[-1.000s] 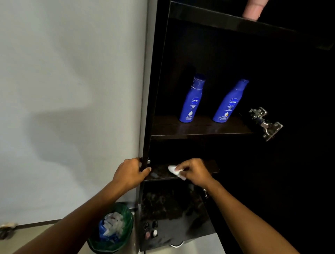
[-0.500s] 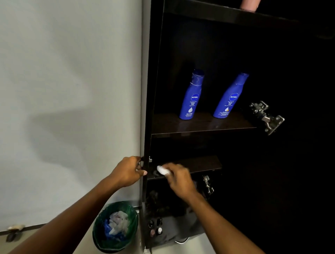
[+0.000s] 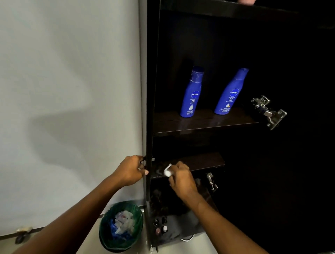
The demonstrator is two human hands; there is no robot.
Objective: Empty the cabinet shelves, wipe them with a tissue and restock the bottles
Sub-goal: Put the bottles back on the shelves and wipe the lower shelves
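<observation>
Two blue lotion bottles stand upright on the upper dark shelf [image 3: 208, 125]: the left bottle [image 3: 191, 92] and the right bottle [image 3: 230, 92]. Below it runs a lower dark shelf [image 3: 204, 160]. My right hand [image 3: 181, 178] presses a white tissue [image 3: 167, 171] onto the left front part of that lower shelf. My left hand [image 3: 131, 169] grips the cabinet's left side panel [image 3: 149, 108] at the same height. Several small bottles [image 3: 161, 226] stand low down, inside the bottom of the cabinet.
A green bin [image 3: 121, 225] with crumpled tissues sits on the floor, left of the cabinet. A pale wall [image 3: 68, 90] fills the left. Metal door hinges [image 3: 268, 111] jut out on the right. A pink object [image 3: 246, 1] shows at the top edge.
My right hand slid the tissue leftward along the lower shelf, from its middle toward the left front corner. My left hand kept its grip on the side panel.
</observation>
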